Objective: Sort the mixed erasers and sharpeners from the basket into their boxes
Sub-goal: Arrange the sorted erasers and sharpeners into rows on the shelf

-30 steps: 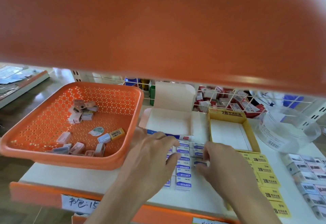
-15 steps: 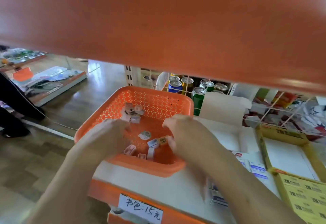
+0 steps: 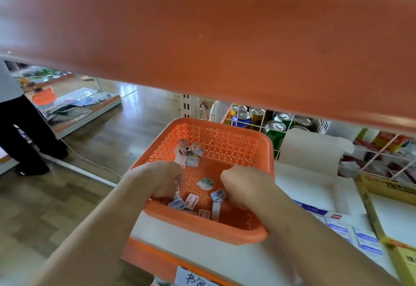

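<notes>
Your left hand (image 3: pixel 157 180) and right hand (image 3: pixel 244 186) curl into the basket (image 3: pixel 225 128), grips hidden; pinch those light, rigid pieces (image 3: pixel 191 200) by their flat sides.

A white shelf (image 3: pixel 171 240) with an orange front edge carries a perforated orange basket (image 3: pixel 202 227) at its left end. Just right of the basket lies an open white box (image 3: pixel 310 186), with rows of blue-labelled eraser packets (image 3: pixel 364 240) in front of it and a yellow box (image 3: pixel 371 213) further right. A handwritten price label (image 3: pixel 195 280) hangs on the edge below the basket.
</notes>
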`<act>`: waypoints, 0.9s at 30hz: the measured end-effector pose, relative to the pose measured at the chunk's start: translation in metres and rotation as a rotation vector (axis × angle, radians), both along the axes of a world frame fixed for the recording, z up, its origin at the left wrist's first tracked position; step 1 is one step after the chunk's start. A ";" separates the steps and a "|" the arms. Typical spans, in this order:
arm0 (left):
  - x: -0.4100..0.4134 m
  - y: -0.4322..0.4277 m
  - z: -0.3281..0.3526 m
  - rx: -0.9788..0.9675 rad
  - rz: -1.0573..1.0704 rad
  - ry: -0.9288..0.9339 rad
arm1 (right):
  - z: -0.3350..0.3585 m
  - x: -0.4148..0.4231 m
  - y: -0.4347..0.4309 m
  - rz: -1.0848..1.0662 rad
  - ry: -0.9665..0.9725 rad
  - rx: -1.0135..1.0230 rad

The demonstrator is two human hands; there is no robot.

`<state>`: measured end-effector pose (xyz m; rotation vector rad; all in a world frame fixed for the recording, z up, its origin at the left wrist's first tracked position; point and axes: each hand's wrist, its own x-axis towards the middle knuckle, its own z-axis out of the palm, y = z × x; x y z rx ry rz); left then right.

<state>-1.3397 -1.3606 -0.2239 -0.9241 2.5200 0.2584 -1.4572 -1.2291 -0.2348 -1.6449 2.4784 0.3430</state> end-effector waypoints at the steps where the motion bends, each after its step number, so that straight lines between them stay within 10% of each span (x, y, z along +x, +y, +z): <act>1: 0.000 -0.001 -0.001 0.006 -0.003 0.019 | 0.000 0.001 0.000 -0.001 0.001 0.002; 14: -0.003 -0.002 -0.009 -0.019 -0.028 0.067 | -0.001 0.003 -0.004 0.124 -0.078 -0.058; 27: -0.027 0.065 0.034 0.406 -0.143 0.830 | 0.039 -0.029 0.101 -0.335 -0.719 -0.851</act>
